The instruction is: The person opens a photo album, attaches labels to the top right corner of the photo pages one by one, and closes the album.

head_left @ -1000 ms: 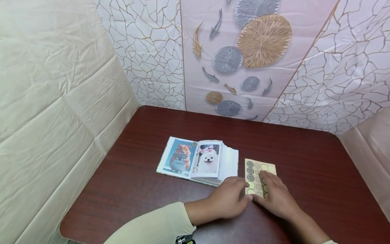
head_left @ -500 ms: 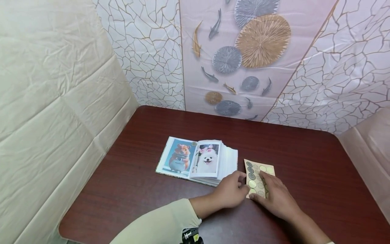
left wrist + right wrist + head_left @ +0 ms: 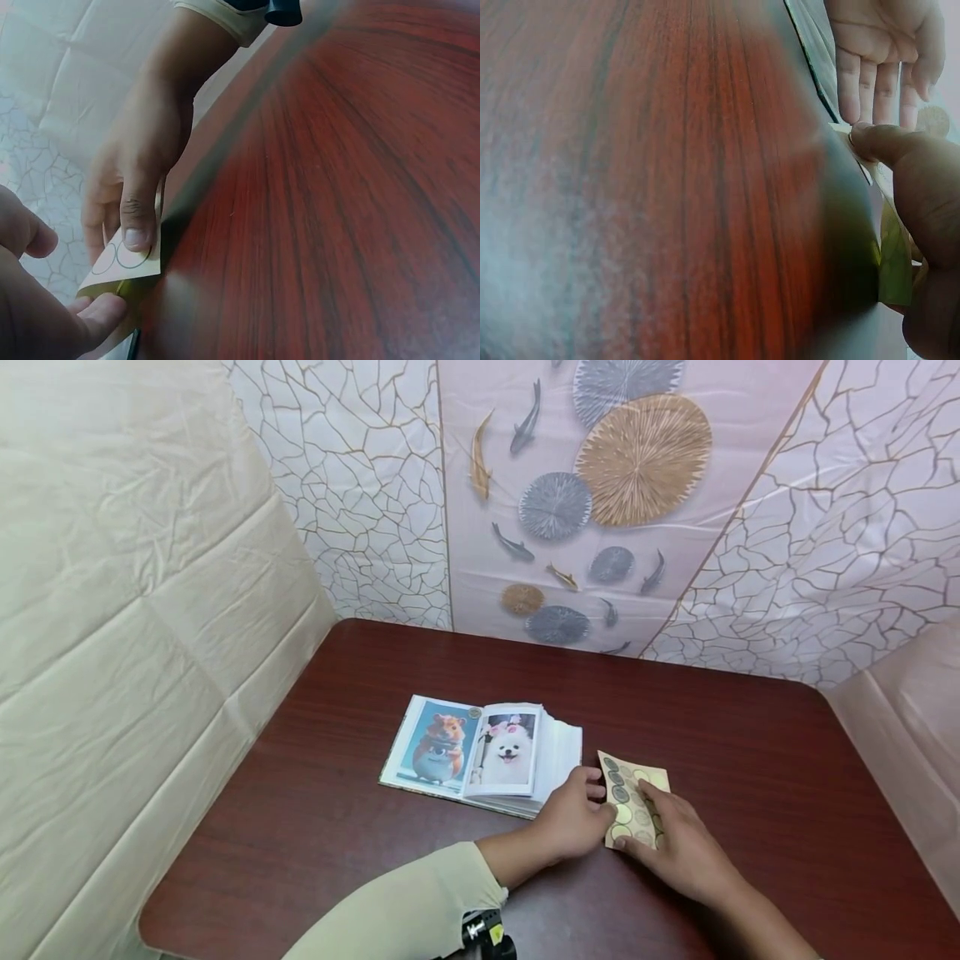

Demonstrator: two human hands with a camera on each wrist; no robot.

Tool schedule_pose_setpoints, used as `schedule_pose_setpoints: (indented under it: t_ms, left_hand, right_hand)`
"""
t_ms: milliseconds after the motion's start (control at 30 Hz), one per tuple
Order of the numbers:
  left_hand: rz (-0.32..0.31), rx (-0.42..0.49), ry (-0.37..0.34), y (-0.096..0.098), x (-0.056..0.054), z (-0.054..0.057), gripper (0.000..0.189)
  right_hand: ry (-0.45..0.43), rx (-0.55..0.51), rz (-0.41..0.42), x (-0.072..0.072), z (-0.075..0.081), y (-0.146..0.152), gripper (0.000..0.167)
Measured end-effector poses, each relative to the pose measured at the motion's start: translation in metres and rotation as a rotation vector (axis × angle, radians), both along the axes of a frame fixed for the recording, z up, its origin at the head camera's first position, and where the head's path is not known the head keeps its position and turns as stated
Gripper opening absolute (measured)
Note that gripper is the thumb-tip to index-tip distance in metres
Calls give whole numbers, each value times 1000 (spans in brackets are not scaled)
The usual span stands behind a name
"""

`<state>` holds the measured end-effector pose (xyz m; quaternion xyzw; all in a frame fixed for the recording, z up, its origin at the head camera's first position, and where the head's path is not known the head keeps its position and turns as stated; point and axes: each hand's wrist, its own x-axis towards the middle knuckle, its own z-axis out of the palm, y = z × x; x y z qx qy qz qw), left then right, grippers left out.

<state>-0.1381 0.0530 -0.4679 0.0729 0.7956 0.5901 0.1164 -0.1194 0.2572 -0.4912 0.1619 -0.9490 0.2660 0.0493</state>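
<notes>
A cream sheet of round gold and dark stickers [image 3: 622, 794] is bowed upward, to the right of the open photo album [image 3: 437, 752]. My right hand [image 3: 686, 847] holds it from the right, thumb at the near edge and fingers over its face. The same right hand [image 3: 142, 165] shows in the left wrist view with its thumb on the sticker sheet [image 3: 105, 259]. At the sheet's left edge is my left hand [image 3: 573, 817], thumb against it; whether it pinches is unclear. In the right wrist view the left hand [image 3: 885, 45] has its fingers extended.
The album shows a hamster picture and a white dog picture, with a round sticker [image 3: 475, 712] at the hamster page's top corner. Both lie on a dark red wooden table [image 3: 330, 827]. Patterned cloth [image 3: 375, 485] hangs behind, and plain cream cloth [image 3: 112, 652] on the left.
The sticker sheet, flatter a second ago, now bows upward more. My left hand has shifted slightly up, its fingers drawing back off the sheet. My right hand keeps its hold.
</notes>
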Motion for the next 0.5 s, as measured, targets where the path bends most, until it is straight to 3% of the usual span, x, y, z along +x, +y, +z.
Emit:
schedule_pose_setpoints:
  t_ms: [233,500]
  left_hand:
    - [44,69,-45,4,-6,-5,48]
    - [6,138,-33,5,-6,-5,43]
  right_hand:
    - [-15,-12,11,2,0,2,98]
    - [31,-27,32,5,-3,4,97]
